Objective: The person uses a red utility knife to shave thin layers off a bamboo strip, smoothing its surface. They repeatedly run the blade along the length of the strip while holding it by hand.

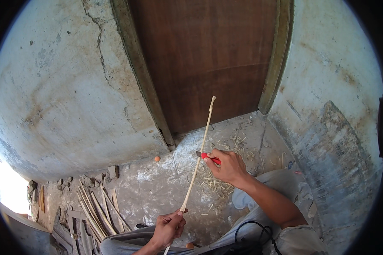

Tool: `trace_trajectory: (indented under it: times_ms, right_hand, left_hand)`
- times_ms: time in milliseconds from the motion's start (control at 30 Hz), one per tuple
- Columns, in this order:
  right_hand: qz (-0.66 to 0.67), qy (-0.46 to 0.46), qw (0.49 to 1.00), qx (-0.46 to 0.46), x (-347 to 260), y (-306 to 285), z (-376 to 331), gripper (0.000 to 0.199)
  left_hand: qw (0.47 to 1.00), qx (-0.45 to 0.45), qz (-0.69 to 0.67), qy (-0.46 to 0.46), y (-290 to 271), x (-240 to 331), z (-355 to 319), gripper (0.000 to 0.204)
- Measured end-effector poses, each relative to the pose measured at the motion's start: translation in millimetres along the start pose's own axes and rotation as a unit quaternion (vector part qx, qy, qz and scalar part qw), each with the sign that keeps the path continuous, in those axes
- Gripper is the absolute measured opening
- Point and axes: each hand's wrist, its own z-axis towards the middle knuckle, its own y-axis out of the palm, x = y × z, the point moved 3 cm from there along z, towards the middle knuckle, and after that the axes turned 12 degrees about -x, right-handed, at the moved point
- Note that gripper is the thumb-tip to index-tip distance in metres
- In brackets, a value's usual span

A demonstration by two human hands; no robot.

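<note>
Left grip (169, 226) is wrapped around the low part of a long, thin, pale stick (192, 180), with the thumb on top. The stick goes up and away, leaning a bit to the right, and its far tip has a small bump. Its low end pokes out under the hand. Right grip (227, 165) holds a red knife (205, 156), with the fingers curled around the handle. The gray blade (198, 154) points left and sits right at the stick, about in the middle. I cannot tell how deep it goes in.

Under the right hand, lots of thin, curly shavings (217, 187) lie on the dusty floor (151, 185). A small, round, orange thing (157, 159) sits on the floor to the left of the knife. Farther left, there is a bunch of long wood strips (93, 212), lying close to each other. Some gray stones (113, 171) are by the bottom of the left wall (51, 80), and that wall has a long crack (99, 38). A big brown door (208, 63) stands in front. Down low, a black cord (246, 222) makes a loop over the person's lap.
</note>
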Motion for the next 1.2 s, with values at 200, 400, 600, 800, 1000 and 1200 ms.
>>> trace_trajectory:
  times_ms: [200, 400, 600, 800, 1000, 1200]
  right_hand:
    - [-0.013, -0.041, 0.999, 0.026, 7, 4, 2, 0.021]
    - [-0.007, -0.018, 1.0, 0.013, 1, 2, 3, 0.022]
    - [-0.017, -0.016, 1.0, 0.011, 2, 0, 4, 0.021]
    - [-0.005, -0.062, 0.997, 0.048, 3, -3, 5, 0.023]
    - [-0.006, -0.073, 0.995, 0.074, 7, -7, 5, 0.02]
    - [0.007, -0.013, 0.997, 0.072, 21, -30, 13, 0.02]
  left_hand:
    - [1.0, 0.0, -0.008, -0.009, 2, 1, 1, 0.034]
    - [1.0, 0.0, -0.001, 0.002, 0, -2, 0, 0.034]
    - [1.0, 0.001, 0.016, 0.009, 0, 0, -1, 0.034]
    - [1.0, -0.008, 0.003, 0.011, 1, 1, -1, 0.033]
    - [1.0, -0.003, -0.031, 0.006, 6, 3, -3, 0.035]
    - [0.999, -0.029, -0.034, -0.008, 3, 1, -5, 0.034]
